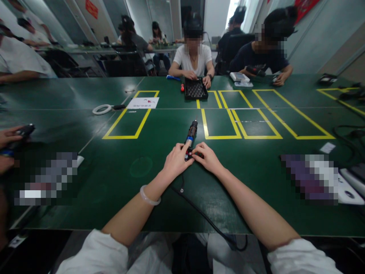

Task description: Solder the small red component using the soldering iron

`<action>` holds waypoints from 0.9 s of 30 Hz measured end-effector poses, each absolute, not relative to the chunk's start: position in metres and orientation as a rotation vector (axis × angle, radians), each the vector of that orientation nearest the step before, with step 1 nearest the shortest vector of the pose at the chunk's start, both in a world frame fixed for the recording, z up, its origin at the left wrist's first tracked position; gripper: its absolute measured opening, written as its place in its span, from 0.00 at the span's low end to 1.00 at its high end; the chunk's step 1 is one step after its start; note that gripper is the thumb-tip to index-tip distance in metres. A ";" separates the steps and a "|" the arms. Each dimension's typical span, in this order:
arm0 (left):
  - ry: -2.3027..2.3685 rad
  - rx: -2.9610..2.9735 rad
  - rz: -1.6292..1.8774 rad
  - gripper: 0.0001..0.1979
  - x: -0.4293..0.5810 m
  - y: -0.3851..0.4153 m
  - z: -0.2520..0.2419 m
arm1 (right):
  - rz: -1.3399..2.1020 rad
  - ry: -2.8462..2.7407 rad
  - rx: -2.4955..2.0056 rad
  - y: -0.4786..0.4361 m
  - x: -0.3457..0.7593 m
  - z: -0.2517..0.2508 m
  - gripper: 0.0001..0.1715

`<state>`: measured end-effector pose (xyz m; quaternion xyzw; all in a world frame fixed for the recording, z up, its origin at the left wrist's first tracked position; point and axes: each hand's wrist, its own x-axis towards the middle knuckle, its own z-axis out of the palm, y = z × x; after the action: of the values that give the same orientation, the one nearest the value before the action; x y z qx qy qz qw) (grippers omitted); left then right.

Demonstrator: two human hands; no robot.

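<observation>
A corded electric screwdriver (191,134), black with a blue band, lies on the green table (142,167) pointing away from me. My left hand (177,160) and my right hand (208,156) meet at its near end, fingers pinched on a small red and black part (189,154) there. Its black cable (199,211) runs back toward me over the table's edge. I wear a pale bangle (149,196) on my left wrist.
Yellow tape rectangles (129,125) mark the table. A black tray (195,90) sits before a person in white opposite. A white ring (102,109) and a paper sheet (142,102) lie at the left. Another person's hands (8,146) hold a tool at the far left. Cables (349,137) lie right.
</observation>
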<state>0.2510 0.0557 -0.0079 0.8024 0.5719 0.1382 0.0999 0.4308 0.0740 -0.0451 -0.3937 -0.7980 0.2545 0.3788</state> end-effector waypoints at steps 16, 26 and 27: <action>1.898 2.417 0.321 0.30 0.263 0.051 -0.003 | 0.644 -1.980 -1.016 0.067 0.432 -0.042 0.09; 1.905 2.356 0.313 0.32 0.259 0.053 -0.002 | 0.808 -1.787 -1.079 0.075 0.441 -0.050 0.10; 1.904 2.361 0.307 0.31 0.256 0.053 -0.002 | 0.825 -1.775 -1.082 0.075 0.442 -0.051 0.10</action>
<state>0.2564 0.0528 -0.0019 0.7736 0.6240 0.1006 0.0464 0.4419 0.0754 -0.0506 -0.4350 -0.7138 0.3319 0.4372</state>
